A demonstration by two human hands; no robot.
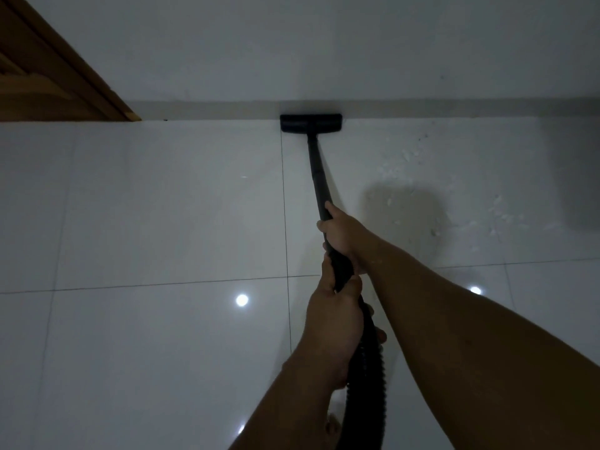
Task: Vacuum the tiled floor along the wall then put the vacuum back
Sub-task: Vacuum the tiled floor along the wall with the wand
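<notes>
Both hands wrapped tight round the black vacuum wand: left hand lower, by the ribbed hose, right hand further up. Wand runs fwd to the floor head, touching the skirting at the wall. White crumbs on tiled floor to its right, wooden door frame far left.

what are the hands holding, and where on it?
Vacuum wand: right hand on the tube's upper part, left hand lower, at the handle where the hose joins.
</notes>
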